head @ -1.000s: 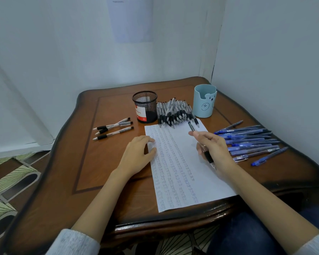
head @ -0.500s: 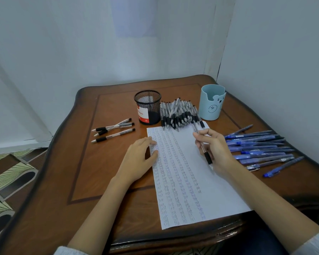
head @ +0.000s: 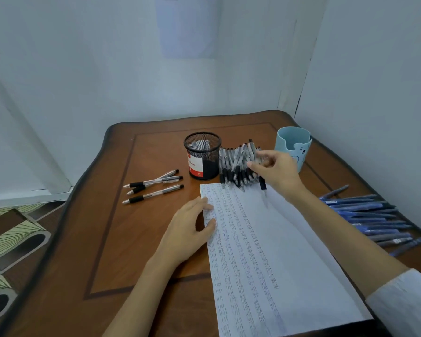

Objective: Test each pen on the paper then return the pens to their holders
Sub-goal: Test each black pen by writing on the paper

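Note:
A white paper (head: 277, 251) covered in columns of small pen marks lies on the wooden table (head: 136, 239). My left hand (head: 190, 229) rests flat on the paper's left edge, holding nothing. My right hand (head: 276, 171) is over the pile of black pens (head: 236, 164) at the paper's top edge. One black pen (head: 262, 184) sticks out below that hand, tip down and just above the paper; the index finger and thumb are loosely spread and blurred. The black mesh holder (head: 202, 155) stands left of the pile, the light blue bear cup (head: 293, 147) right of it.
Three black pens (head: 153, 187) lie apart to the left of the mesh holder. A row of several blue pens (head: 367, 215) lies along the table's right side. Walls close the table in at the back and right; patterned floor (head: 15, 239) shows on the left.
My right hand has moved with the black pen from the paper's right side up to the pile of black pens. The left hand has stayed on the paper's edge.

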`<state>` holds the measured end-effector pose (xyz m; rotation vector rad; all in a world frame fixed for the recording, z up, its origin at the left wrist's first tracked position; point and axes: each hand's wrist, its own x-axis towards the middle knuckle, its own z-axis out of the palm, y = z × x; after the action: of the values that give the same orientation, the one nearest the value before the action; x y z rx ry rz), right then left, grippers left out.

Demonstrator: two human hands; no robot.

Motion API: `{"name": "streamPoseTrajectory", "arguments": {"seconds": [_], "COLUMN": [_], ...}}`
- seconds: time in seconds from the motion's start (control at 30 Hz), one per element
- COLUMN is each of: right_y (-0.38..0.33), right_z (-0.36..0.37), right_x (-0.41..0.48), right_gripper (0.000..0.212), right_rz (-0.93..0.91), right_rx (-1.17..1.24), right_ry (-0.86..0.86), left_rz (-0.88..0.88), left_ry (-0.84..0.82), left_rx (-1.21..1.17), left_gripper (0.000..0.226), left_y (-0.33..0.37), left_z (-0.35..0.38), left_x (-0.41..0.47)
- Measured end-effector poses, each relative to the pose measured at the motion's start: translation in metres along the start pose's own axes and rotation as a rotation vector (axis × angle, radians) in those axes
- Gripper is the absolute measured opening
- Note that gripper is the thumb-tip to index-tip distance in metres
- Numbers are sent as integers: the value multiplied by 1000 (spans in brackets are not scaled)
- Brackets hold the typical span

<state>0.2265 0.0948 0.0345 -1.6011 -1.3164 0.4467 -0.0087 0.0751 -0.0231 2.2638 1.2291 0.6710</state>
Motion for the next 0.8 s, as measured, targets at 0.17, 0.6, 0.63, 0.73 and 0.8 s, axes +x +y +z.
{"name": "streamPoseTrajectory", "arguments": {"seconds": [0.17,0.6,0.63,0.73,0.8], "right_y": [5,2,-2,-13,-19], "right_z": [16,24,27,42,55], "right_x": [36,17,11,-7,-14], "right_gripper": [47,14,13,15,16], "right_rz": [48,-137,-161,-208,-232], "right_rx": [-136,-222,-217,-198,-189], "right_ry": [35,-12,-45,-169,-249], "left_rz": [-9,-41,-57,-123,-158], "left_ry": [-9,77,112,148,122], "left_rx": [-22,-37,-30,42,155], "left_gripper": [35,28,25,26,34], "left_y": [-1,3,3,3,-1], "left_z": [0,-4,-6,-14,-21], "left_x": [0,-4,-5,-8,-11]}}
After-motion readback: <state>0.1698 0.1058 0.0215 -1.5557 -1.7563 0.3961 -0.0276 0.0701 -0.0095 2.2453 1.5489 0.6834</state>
